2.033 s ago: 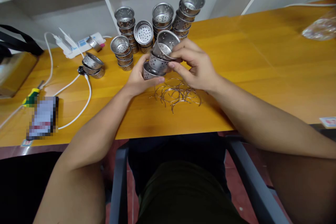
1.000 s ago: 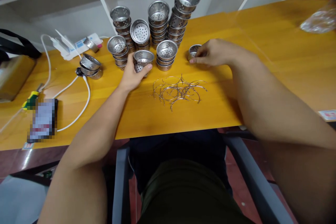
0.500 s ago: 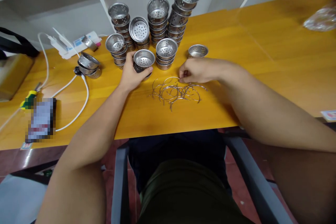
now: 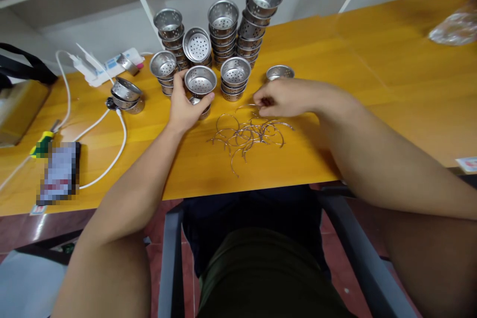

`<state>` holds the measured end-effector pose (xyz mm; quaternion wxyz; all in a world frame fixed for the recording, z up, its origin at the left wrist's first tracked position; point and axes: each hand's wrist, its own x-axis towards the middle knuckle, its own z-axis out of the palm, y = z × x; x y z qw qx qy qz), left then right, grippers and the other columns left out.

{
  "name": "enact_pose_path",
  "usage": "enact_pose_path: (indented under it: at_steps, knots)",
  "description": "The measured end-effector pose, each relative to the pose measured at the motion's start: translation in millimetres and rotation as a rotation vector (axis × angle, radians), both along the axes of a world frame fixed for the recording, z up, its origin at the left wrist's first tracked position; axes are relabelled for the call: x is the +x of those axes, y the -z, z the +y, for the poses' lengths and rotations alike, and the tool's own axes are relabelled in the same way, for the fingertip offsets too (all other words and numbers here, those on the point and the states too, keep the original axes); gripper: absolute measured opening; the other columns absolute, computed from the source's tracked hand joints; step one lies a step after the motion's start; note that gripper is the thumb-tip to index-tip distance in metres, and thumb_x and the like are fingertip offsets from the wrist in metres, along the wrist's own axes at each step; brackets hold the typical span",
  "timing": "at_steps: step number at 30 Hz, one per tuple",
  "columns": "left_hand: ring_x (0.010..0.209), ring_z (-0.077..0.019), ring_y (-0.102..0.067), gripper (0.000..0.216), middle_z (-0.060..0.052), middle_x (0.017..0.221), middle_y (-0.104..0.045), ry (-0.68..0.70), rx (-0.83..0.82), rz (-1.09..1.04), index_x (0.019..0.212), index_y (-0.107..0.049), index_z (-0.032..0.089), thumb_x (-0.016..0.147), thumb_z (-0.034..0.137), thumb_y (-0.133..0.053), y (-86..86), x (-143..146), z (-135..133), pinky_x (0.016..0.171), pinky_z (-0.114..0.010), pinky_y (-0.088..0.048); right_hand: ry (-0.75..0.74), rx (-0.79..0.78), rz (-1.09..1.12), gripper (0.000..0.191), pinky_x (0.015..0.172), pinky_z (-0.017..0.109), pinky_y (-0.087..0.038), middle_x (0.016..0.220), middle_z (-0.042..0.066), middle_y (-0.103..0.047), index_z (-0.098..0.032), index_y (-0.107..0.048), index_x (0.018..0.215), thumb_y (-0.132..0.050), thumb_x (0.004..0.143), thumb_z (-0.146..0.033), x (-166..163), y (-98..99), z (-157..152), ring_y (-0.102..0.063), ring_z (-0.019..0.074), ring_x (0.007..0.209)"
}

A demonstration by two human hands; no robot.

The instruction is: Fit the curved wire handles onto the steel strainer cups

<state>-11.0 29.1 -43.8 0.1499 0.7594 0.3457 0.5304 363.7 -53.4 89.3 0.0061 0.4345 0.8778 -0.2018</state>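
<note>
My left hand (image 4: 184, 108) is wrapped around a perforated steel cup (image 4: 200, 81), held just above another cup on the yellow table (image 4: 335, 59). My right hand (image 4: 285, 98) pinches a thin wire ring at the far edge of a tangled pile of wire rings (image 4: 246, 134). A single cup (image 4: 279, 72) stands just beyond my right hand. A short stack of cups (image 4: 234, 77) sits between my hands.
Taller stacks of steel cups (image 4: 257, 15) stand at the back. A white power strip (image 4: 106, 65) and cable, loose cups (image 4: 126, 94), a screwdriver (image 4: 42, 141) and a blurred phone (image 4: 59, 171) lie at the left. A plastic bag (image 4: 452, 30) lies at the far right.
My left hand has lifted the top cup off its stack. My right hand set one cup down at the right, then moved to the wire rings and pinched one; the pile shifted.
</note>
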Motion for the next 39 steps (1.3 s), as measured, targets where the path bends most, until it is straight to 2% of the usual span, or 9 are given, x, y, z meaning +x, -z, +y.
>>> enact_pose_path:
  at_steps: [5, 10, 14, 18, 22, 26, 32, 36, 39]
  knots:
    - [0.173, -0.0404, -0.072, 0.113, -0.011, 0.169, -0.074, -0.002, 0.073, 0.002, 0.173, -0.046, 0.032, 0.099, 0.098, -0.1, -6.4, 6, -3, 0.151, -0.065, -0.059, -0.105, 0.162, 0.13, 0.018, 0.093, 0.043, -0.048, 0.09, 0.003, -0.076, -0.026, -0.075, 0.091, -0.073, 0.108, -0.029, 11, 3.4, 8, -0.064, 0.0249, 0.087]
    - [0.167, -0.0407, -0.074, 0.108, -0.011, 0.168, -0.072, 0.034, 0.172, -0.019, 0.178, -0.046, 0.037, 0.102, 0.095, -0.096, -11.7, 15, -8, 0.151, -0.071, -0.06, -0.163, 0.164, 0.377, 0.023, 0.098, 0.046, -0.061, 0.115, 0.008, -0.09, -0.026, -0.093, 0.111, -0.074, 0.114, -0.038, 7, 9.1, 7, -0.079, 0.0286, 0.101]
    - [0.169, -0.0435, -0.073, 0.106, -0.012, 0.167, -0.072, 0.079, 0.166, -0.016, 0.176, -0.051, 0.036, 0.101, 0.093, -0.098, -14.7, 15, -12, 0.153, -0.072, -0.059, -0.169, 0.165, 0.527, 0.031, 0.106, 0.053, -0.067, 0.131, 0.012, -0.092, -0.032, -0.101, 0.121, -0.076, 0.12, -0.05, 2, 14.3, 6, -0.084, 0.0334, 0.115]
    - [0.161, -0.0432, -0.079, 0.109, -0.013, 0.164, -0.073, 0.097, 0.15, -0.023, 0.177, -0.05, 0.036, 0.1, 0.099, -0.096, -14.3, 16, -15, 0.15, -0.071, -0.062, -0.184, 0.146, 0.625, 0.031, 0.101, 0.051, -0.067, 0.125, 0.009, -0.091, -0.035, -0.102, 0.126, -0.084, 0.119, -0.059, -2, 21.1, 9, -0.083, 0.0315, 0.108]
    - [0.151, -0.0392, -0.085, 0.108, -0.011, 0.162, -0.074, 0.168, 0.125, -0.025, 0.178, -0.047, 0.041, 0.101, 0.103, -0.092, -14.5, 19, -21, 0.141, -0.066, -0.07, -0.186, 0.144, 0.697, 0.036, 0.094, 0.047, -0.066, 0.119, 0.01, -0.09, -0.03, -0.101, 0.123, -0.091, 0.117, -0.065, -4, 27.7, 12, -0.081, 0.0285, 0.101]
    - [0.155, -0.0391, -0.085, 0.108, -0.013, 0.167, -0.073, 0.233, 0.07, 0.004, 0.179, -0.047, 0.042, 0.101, 0.107, -0.088, -22.2, 24, -36, 0.136, -0.062, -0.075, -0.082, 0.015, 0.724, 0.048, 0.079, 0.043, -0.066, 0.123, 0.01, -0.088, -0.027, -0.098, 0.127, -0.092, 0.115, -0.073, -9, 30.1, 8, -0.077, 0.0232, 0.086]
    - [0.163, -0.0459, -0.082, 0.116, -0.013, 0.167, -0.073, 0.21, 0.011, 0.061, 0.174, -0.05, 0.042, 0.092, 0.116, -0.087, -37.9, 31, -54, 0.14, -0.072, -0.072, 0.119, -0.2, 0.761, 0.059, 0.081, 0.049, -0.068, 0.11, 0.007, -0.086, -0.032, -0.087, 0.124, -0.102, 0.097, -0.083, -21, 27.1, -1, -0.077, 0.0293, 0.089]
    - [0.158, -0.0428, -0.083, 0.11, -0.013, 0.166, -0.073, 0.24, 0.094, 0.049, 0.172, -0.049, 0.041, 0.098, 0.114, -0.084, -44.9, 39, -60, 0.135, -0.072, -0.074, 0.176, -0.191, 0.793, 0.067, 0.08, 0.05, -0.069, 0.092, 0.005, -0.081, -0.032, -0.082, 0.111, -0.105, 0.089, -0.091, -24, 25.4, 1, -0.077, 0.0301, 0.084]
    - [0.143, -0.0368, -0.086, 0.101, -0.009, 0.156, -0.074, 0.233, 0.19, 0.021, 0.173, -0.048, 0.043, 0.104, 0.105, -0.088, -48.5, 42, -65, 0.128, -0.07, -0.077, 0.218, -0.157, 0.832, 0.071, 0.084, 0.054, -0.073, 0.092, 0.007, -0.083, -0.031, -0.081, 0.105, -0.105, 0.087, -0.096, -24, 22.8, 2, -0.08, 0.0325, 0.088]
